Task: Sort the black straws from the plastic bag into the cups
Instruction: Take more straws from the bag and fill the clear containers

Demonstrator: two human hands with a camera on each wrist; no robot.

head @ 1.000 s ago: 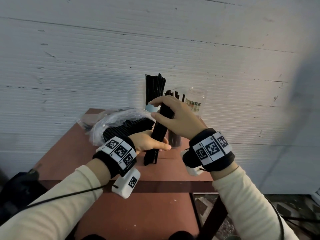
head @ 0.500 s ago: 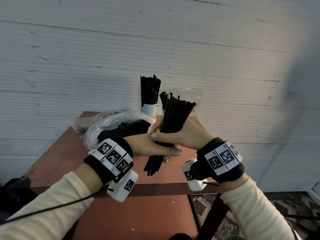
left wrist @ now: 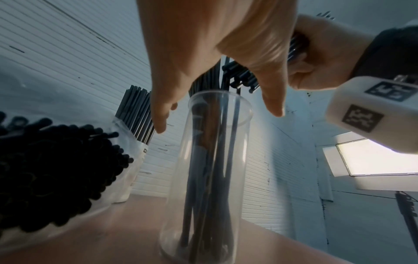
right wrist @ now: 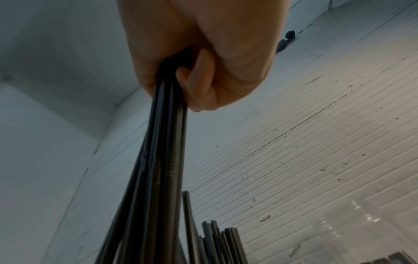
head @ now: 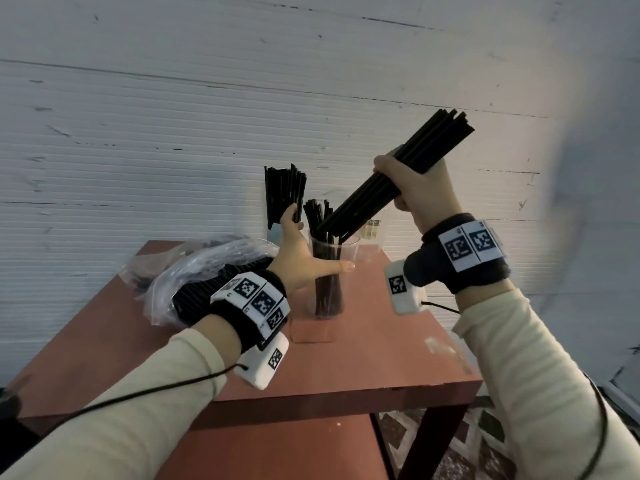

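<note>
My right hand (head: 414,188) grips a bundle of black straws (head: 367,195) and holds it tilted, lower end over the mouth of a clear cup (head: 329,289). This cup stands mid-table with several straws in it. My left hand (head: 299,251) is open and spread about the cup, thumb against its right side and fingers reaching past its left. In the left wrist view, thumb and fingers (left wrist: 158,117) straddle the cup's rim (left wrist: 217,110). The right wrist view shows the fist (right wrist: 203,62) closed round the bundle (right wrist: 158,160). The plastic bag (head: 194,275) of straws lies at the left.
A labelled cup packed with straws (head: 284,195) stands at the back, behind my left fingers. Another clear cup (head: 372,230) stands at the back right. The reddish table (head: 381,348) ends at a white ribbed wall; its right and front edges drop to a patterned floor.
My right hand has lifted the bundle up and to the right, out of my left hand. My left hand has let go and reached forward to the clear cup.
</note>
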